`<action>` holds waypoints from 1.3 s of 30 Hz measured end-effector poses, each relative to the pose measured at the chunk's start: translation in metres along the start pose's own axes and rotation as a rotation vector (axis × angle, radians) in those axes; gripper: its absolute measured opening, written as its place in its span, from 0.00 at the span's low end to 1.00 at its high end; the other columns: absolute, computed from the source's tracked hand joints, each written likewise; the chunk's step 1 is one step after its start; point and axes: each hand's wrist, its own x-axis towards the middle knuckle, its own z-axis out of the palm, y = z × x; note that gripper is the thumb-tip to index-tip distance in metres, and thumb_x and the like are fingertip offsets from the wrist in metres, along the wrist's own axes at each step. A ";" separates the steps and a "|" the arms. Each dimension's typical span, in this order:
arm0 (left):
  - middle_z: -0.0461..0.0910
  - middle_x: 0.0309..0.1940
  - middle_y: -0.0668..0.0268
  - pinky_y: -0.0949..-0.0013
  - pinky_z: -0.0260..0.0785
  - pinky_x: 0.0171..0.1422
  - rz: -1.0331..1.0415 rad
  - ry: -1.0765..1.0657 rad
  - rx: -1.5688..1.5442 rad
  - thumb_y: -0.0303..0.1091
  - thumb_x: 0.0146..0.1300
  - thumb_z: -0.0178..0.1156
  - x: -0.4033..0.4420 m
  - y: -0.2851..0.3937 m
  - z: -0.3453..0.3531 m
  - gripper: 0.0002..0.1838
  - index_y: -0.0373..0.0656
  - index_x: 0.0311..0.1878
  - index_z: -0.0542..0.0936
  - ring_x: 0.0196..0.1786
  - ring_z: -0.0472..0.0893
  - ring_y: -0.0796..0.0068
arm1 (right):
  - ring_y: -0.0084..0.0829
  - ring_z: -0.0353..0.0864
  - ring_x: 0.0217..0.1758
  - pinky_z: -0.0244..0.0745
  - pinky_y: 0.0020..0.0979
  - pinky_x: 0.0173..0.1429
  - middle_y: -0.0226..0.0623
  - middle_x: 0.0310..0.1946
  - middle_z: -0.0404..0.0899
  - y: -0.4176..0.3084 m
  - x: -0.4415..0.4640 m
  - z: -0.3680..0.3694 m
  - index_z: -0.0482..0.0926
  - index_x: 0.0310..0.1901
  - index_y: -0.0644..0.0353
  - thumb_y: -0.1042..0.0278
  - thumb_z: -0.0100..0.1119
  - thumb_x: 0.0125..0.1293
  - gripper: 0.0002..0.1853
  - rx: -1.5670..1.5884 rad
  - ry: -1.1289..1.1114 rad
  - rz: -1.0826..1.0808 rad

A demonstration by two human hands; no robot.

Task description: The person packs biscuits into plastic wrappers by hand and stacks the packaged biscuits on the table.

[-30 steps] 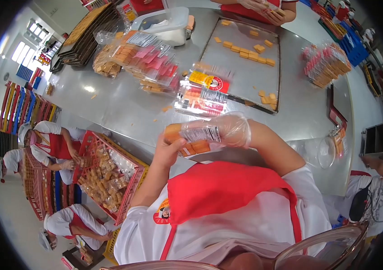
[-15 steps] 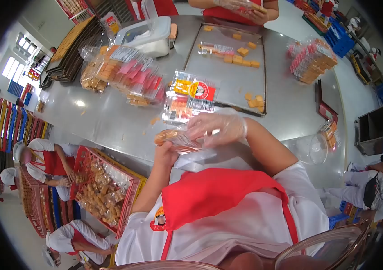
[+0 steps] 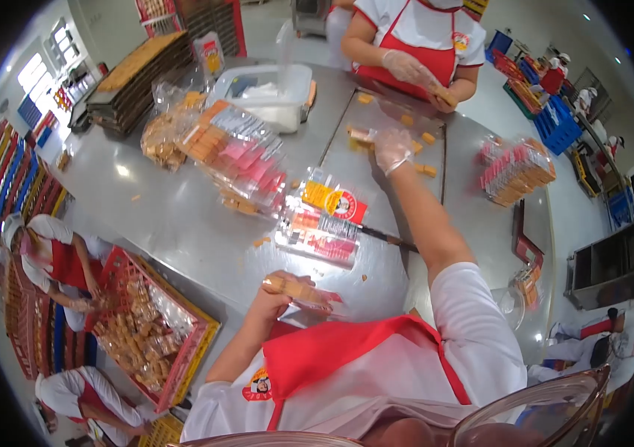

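Low in front of me, my left hand (image 3: pixel 270 304) is closed round a clear plastic pack of biscuits (image 3: pixel 298 289), its open end pointing right. My right hand (image 3: pixel 393 151), in a clear glove, reaches out over the metal tray (image 3: pixel 425 195). Small orange-brown biscuit pieces (image 3: pixel 426 170) lie around it, and a partly filled pack (image 3: pixel 361 135) is at its left. Whether its fingers hold a piece is hidden. Between my hands, flat printed plastic packs (image 3: pixel 318 237) lie on the steel table (image 3: pixel 205 238).
Filled packs (image 3: pixel 238 153) are heaped at left, near a lidless plastic tub (image 3: pixel 276 115). Another stack of packs (image 3: pixel 518 173) stands at right. Across the table a co-worker's gloved hands (image 3: pixel 412 71) hold a biscuit. A red crate (image 3: pixel 201 335) of packed biscuits stands left of the table.
My right hand has left the pack and moved forward onto the tray. My left hand keeps the pack, slightly lower in view. The view has tilted up, showing more of the co-worker opposite.
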 end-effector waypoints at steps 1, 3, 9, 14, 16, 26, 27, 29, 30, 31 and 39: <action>0.78 0.35 0.56 0.51 0.57 0.61 -0.009 0.013 -0.005 0.32 0.39 0.71 0.001 0.002 0.004 0.22 0.40 0.39 0.74 0.47 0.75 0.54 | 0.38 0.76 0.40 0.68 0.41 0.45 0.38 0.32 0.78 0.000 -0.004 0.002 0.79 0.32 0.51 0.64 0.47 0.54 0.10 0.059 0.214 -0.066; 0.78 0.33 0.58 0.51 0.56 0.62 -0.002 -0.017 0.034 0.33 0.39 0.71 0.006 0.007 0.010 0.21 0.41 0.38 0.74 0.45 0.76 0.54 | 0.41 0.76 0.36 0.68 0.42 0.42 0.42 0.28 0.77 -0.016 -0.020 -0.013 0.78 0.29 0.53 0.62 0.46 0.53 0.10 0.291 0.182 -0.092; 0.78 0.33 0.62 0.50 0.55 0.63 -0.003 -0.096 0.041 0.34 0.41 0.70 0.012 0.002 0.003 0.19 0.43 0.37 0.74 0.46 0.75 0.55 | 0.43 0.74 0.28 0.69 0.39 0.33 0.43 0.24 0.75 -0.068 -0.091 -0.065 0.77 0.26 0.52 0.58 0.48 0.58 0.11 0.692 -0.129 -0.273; 0.77 0.38 0.55 0.46 0.52 0.64 0.084 -0.076 0.063 0.40 0.41 0.69 0.024 0.015 0.001 0.21 0.45 0.39 0.73 0.49 0.73 0.53 | 0.39 0.76 0.30 0.70 0.37 0.39 0.41 0.23 0.75 -0.100 -0.140 -0.052 0.80 0.29 0.52 0.55 0.55 0.52 0.11 0.597 -0.243 -0.564; 0.75 0.44 0.53 0.46 0.52 0.64 0.162 -0.135 0.053 0.40 0.43 0.68 0.040 0.018 -0.016 0.22 0.47 0.41 0.72 0.53 0.71 0.52 | 0.38 0.77 0.31 0.71 0.36 0.40 0.40 0.23 0.75 -0.096 -0.161 -0.071 0.80 0.29 0.54 0.56 0.58 0.48 0.12 0.560 -0.059 -0.566; 0.70 0.51 0.48 0.52 0.65 0.56 -0.058 0.029 0.048 0.38 0.42 0.67 0.042 0.025 -0.006 0.22 0.45 0.41 0.71 0.53 0.71 0.54 | 0.35 0.79 0.36 0.73 0.35 0.39 0.41 0.31 0.79 -0.096 -0.155 -0.070 0.78 0.39 0.58 0.54 0.63 0.44 0.21 0.702 -0.420 -0.312; 0.71 0.49 0.49 0.52 0.66 0.55 -0.065 0.030 0.049 0.37 0.42 0.67 0.035 0.026 0.001 0.21 0.44 0.40 0.71 0.52 0.72 0.54 | 0.36 0.79 0.35 0.73 0.36 0.40 0.41 0.32 0.79 -0.106 -0.149 -0.059 0.78 0.40 0.58 0.52 0.63 0.43 0.24 0.532 -0.477 -0.273; 0.73 0.47 0.51 0.54 0.68 0.53 -0.065 0.043 0.047 0.36 0.43 0.67 0.017 0.024 0.017 0.21 0.42 0.40 0.71 0.49 0.74 0.56 | 0.37 0.78 0.41 0.72 0.39 0.45 0.44 0.38 0.78 -0.102 -0.160 -0.086 0.75 0.44 0.57 0.48 0.63 0.41 0.29 0.502 -0.519 -0.224; 0.74 0.45 0.52 0.55 0.69 0.52 -0.091 0.019 0.042 0.35 0.43 0.67 0.006 0.021 0.012 0.21 0.41 0.40 0.71 0.48 0.75 0.57 | 0.37 0.76 0.45 0.71 0.39 0.47 0.45 0.42 0.75 -0.102 -0.162 -0.089 0.73 0.47 0.57 0.47 0.62 0.42 0.31 0.489 -0.540 -0.239; 0.75 0.44 0.52 0.56 0.69 0.52 -0.118 -0.005 0.035 0.34 0.43 0.67 -0.004 0.017 0.006 0.21 0.39 0.40 0.71 0.47 0.75 0.59 | 0.38 0.75 0.48 0.70 0.40 0.49 0.47 0.46 0.73 -0.103 -0.164 -0.090 0.71 0.50 0.57 0.46 0.61 0.42 0.33 0.475 -0.564 -0.251; 0.75 0.43 0.59 0.58 0.68 0.54 -0.073 0.150 -0.019 0.36 0.47 0.65 -0.040 0.001 0.019 0.24 0.38 0.46 0.70 0.48 0.75 0.63 | 0.45 0.71 0.52 0.66 0.35 0.56 0.50 0.51 0.69 -0.131 -0.188 -0.083 0.59 0.60 0.58 0.49 0.60 0.44 0.40 0.935 -0.572 -0.159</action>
